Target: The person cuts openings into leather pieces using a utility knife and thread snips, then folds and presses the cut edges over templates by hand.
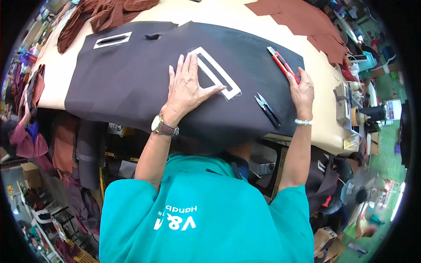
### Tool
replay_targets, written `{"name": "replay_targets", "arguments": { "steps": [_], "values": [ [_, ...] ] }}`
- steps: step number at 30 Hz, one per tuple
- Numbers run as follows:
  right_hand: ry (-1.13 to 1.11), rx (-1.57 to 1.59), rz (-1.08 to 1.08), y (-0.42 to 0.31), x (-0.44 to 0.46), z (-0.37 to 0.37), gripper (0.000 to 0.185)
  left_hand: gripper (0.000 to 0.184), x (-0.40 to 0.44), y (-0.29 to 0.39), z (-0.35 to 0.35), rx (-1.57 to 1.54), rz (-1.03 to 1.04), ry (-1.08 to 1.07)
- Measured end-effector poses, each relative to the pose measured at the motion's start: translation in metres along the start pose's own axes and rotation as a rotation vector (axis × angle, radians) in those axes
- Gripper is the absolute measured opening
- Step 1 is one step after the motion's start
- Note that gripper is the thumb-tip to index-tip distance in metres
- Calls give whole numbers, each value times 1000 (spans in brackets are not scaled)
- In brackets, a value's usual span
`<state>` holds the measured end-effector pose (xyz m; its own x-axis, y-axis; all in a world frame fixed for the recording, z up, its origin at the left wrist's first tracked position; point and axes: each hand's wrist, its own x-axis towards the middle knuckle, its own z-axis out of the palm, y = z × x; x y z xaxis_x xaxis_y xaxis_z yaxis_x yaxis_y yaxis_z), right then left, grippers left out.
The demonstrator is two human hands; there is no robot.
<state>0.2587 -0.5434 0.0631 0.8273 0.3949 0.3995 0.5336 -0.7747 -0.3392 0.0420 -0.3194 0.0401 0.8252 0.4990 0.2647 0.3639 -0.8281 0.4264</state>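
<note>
Dark brown fabric [131,83] is spread over the table, with a black cutting mat [245,48] showing at its right. My left hand [186,83] lies flat on the fabric with fingers spread. Its thumb and fingertips touch a white rectangular frame [230,92] that lies at a slant. In my right hand [302,91], at the mat's right edge, is a red utility knife [283,63], gripped near its lower end. A pair of thread snips [267,109] lies between my hands, points facing away from me.
A second white frame [101,44] surrounds a dark slit at the fabric's far left. Reddish-brown material [302,19] lies at the back right, and a gathered brown pile [105,13] at the back left. A bundle of pale strips [342,103] stands at the table's right edge.
</note>
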Motion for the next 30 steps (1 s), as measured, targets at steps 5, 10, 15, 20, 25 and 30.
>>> {"name": "replay_targets", "arguments": {
  "steps": [5,10,15,20,25,30],
  "values": [
    [-380,130,139,3,25,6,40,100,-2,-8,6,54,2,7],
    [-308,506,-97,-88,-19,-14,33,98,-1,-5,4,77,7,-30],
    [-250,604,-400,-129,-55,24,41,98,-2,-3,6,84,9,-3],
    [-247,551,-388,-133,-57,30,40,98,-2,-4,6,66,1,-5],
    [-241,545,-409,-133,-54,35,38,98,-2,-3,5,57,-8,-23],
    [-253,514,-410,-135,-52,35,37,97,-1,-3,5,58,-10,-18]
  ]
}}
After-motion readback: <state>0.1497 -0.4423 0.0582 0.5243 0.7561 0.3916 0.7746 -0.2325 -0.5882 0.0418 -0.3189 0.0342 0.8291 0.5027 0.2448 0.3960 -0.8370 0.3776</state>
